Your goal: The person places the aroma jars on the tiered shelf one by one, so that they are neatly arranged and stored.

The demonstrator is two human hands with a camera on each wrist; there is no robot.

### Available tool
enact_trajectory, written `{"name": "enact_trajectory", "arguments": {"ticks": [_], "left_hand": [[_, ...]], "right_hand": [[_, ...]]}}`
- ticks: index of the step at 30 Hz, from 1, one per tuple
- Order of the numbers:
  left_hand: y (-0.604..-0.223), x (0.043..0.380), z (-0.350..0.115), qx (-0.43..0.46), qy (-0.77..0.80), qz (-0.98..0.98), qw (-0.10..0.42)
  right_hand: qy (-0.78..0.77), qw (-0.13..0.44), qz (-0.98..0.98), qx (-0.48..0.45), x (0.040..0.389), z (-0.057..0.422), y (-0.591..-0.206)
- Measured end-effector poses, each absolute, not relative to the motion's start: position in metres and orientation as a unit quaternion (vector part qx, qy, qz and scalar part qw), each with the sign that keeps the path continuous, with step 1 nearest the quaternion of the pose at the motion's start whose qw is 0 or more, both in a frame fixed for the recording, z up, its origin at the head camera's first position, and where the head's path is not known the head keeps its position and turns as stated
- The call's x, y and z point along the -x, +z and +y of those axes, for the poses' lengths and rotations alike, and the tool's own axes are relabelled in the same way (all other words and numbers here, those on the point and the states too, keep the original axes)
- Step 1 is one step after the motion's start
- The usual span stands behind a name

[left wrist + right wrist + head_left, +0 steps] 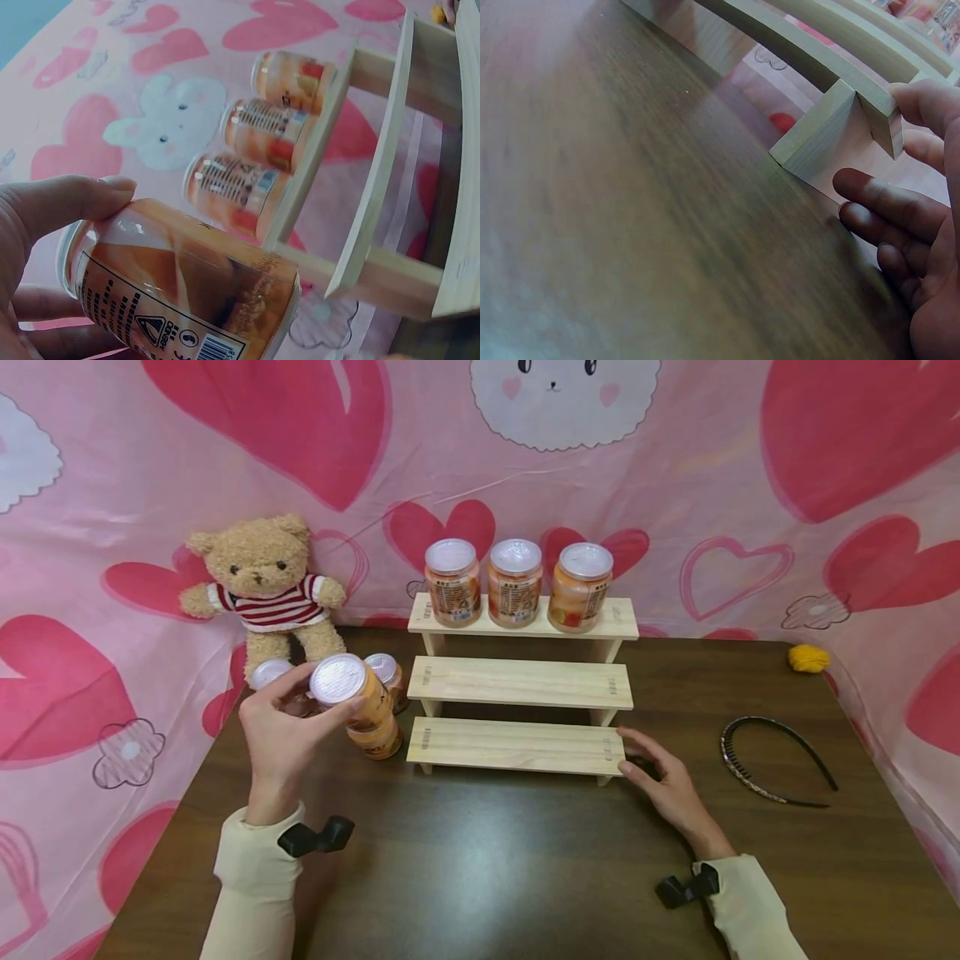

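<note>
My left hand (288,727) grips an orange canned-fruit jar (366,700) near its silvery lid, thumb on one side and fingers on the other. In the left wrist view that jar (184,281) is tilted, its label and barcode facing the camera. Other jars stand close around it: an orange one (377,742) overlapped from above, one behind (388,681), and one partly hidden (272,672) by the hand. At the right end of the lowest board of a three-step wooden shelf (517,745), my right hand (667,785) holds the corner between thumb and index finger, other fingers loose below.
Three similar jars (514,583) stand in a row on the top step; the middle board (519,682) lies below. A teddy bear (262,572) sits at the back left. On the right lie a black headband (738,768) and a yellow ball of yarn (808,658).
</note>
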State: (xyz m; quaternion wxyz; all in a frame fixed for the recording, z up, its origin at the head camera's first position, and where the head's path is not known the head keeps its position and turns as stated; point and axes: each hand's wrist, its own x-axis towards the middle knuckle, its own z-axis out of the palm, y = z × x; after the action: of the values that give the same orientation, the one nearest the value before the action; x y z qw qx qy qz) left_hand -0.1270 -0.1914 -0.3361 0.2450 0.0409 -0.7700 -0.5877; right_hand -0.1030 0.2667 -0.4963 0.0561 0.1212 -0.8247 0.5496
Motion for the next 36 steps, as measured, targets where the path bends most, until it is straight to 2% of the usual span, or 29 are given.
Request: {"name": "enact_trajectory", "arguments": {"ticks": [36], "left_hand": [[-0.338,0.157,-0.103,0.092,-0.616,-0.763,0.175]], "right_hand": [[0.551,0.055,-0.826,-0.109,0.104,0.266,-0.496]]}}
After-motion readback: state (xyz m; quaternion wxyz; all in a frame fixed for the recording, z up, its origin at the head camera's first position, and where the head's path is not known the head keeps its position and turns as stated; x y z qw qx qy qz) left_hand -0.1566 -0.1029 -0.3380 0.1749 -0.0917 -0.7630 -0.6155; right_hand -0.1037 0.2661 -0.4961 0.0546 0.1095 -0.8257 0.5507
